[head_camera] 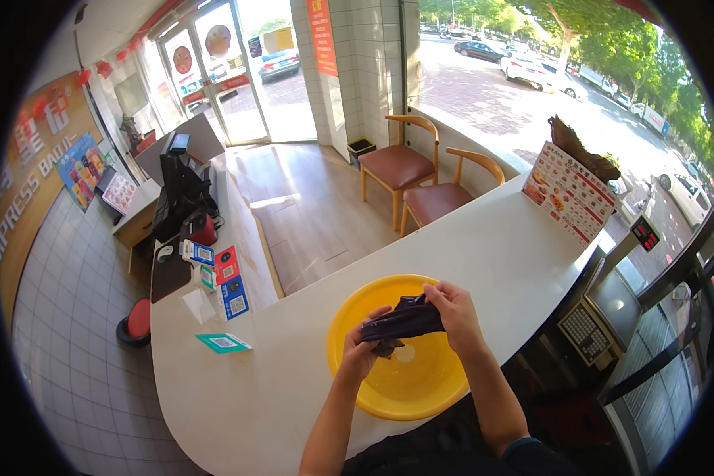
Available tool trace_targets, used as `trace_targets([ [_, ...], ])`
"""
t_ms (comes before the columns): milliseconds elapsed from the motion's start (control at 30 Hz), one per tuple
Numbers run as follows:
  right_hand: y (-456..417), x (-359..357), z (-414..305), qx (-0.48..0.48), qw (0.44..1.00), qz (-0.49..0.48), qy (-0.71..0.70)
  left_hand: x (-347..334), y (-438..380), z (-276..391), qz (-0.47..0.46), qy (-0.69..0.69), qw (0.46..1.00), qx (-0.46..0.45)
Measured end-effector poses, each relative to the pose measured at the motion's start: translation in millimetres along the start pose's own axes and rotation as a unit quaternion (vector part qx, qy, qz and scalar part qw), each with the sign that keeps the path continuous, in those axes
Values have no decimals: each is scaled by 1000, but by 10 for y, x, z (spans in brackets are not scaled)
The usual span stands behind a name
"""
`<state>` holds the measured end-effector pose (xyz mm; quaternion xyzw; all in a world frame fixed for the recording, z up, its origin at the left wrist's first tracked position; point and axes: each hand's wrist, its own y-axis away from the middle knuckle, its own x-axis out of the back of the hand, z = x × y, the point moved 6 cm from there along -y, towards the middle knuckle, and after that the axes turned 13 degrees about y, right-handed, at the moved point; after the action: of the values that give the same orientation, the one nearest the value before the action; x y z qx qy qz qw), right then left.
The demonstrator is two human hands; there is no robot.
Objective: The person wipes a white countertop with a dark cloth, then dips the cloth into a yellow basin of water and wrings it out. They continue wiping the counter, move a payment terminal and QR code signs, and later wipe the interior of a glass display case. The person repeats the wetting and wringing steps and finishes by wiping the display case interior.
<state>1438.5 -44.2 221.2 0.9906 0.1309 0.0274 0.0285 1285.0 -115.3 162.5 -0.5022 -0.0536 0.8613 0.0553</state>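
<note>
A dark purple cloth (403,321), wet-looking and bunched lengthwise, is stretched between my two hands. My left hand (363,345) grips its left end, with a loose fold hanging just below the fingers. At the other end my right hand (454,308) pinches the cloth between thumb and fingers. Both hands are held over a round yellow plastic basin (416,404) that stands on the white countertop (285,381). Through the gap beneath the cloth the basin's bottom shows, with a pale round spot; whether it holds water I cannot tell.
Left on the counter stand a teal code card (223,343), a blue code card (234,297) and a black point-of-sale terminal (181,190). A menu board (568,193) stands far right, near a weighing scale (589,327). Two wooden chairs (400,166) are beyond the counter.
</note>
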Motion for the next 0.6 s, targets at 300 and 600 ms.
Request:
trace_targets([
  [300, 585, -733, 2122, -358, 874, 44, -325, -97, -4, -389, -21, -212, 974, -78],
  [600, 507, -741, 1916, -282, 832, -134, -459, 50, 139, -398, 24, -89, 991, -93],
])
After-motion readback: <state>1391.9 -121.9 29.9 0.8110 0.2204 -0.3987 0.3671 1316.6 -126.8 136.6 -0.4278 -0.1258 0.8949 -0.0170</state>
